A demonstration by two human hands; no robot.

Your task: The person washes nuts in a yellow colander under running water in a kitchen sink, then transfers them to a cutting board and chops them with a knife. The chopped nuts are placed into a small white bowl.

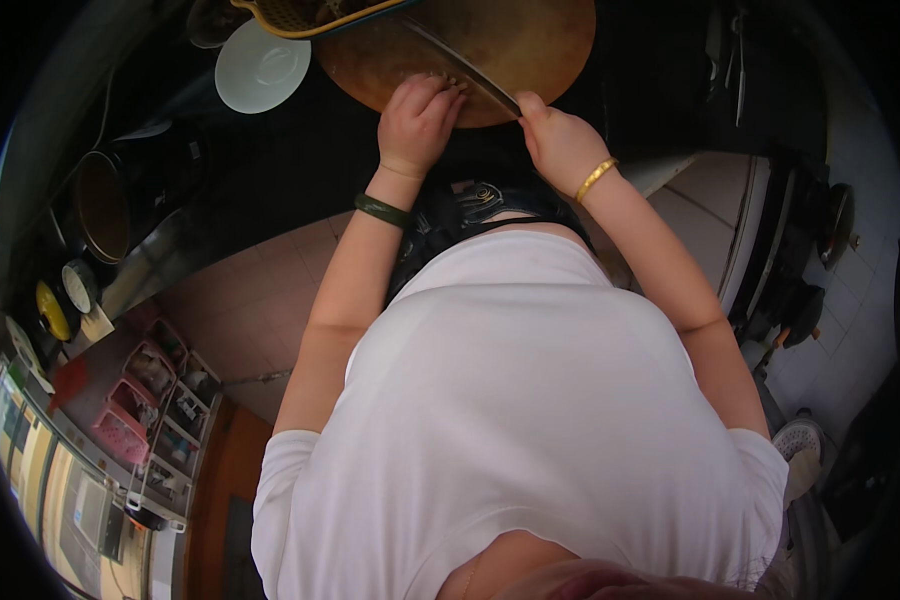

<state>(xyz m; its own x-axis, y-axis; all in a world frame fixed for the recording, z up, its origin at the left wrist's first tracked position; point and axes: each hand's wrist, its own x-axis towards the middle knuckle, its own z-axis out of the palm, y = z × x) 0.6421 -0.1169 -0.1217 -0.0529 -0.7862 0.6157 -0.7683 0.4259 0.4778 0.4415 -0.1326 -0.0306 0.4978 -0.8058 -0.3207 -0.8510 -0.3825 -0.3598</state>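
Observation:
A round wooden cutting board [547, 45] lies on the dark counter before me. My right hand [566, 146] grips the handle of a kitchen knife [465, 64], whose blade slants up and left across the board. Just left of the blade, my left hand [418, 116] rests on the board near its front edge. Its bent fingers hold down small pale pieces of food [454, 82], partly hidden under the fingertips. What food it is cannot be made out.
A yellow plastic basket [292, 26] overlaps the board's far left side. Beside it stands a white bowl [262, 67]. A large pot [101, 206] is farther left on the counter. Metal utensils [739, 71] lie at the far right. Pink baskets [124, 427] sit on a shelf at lower left.

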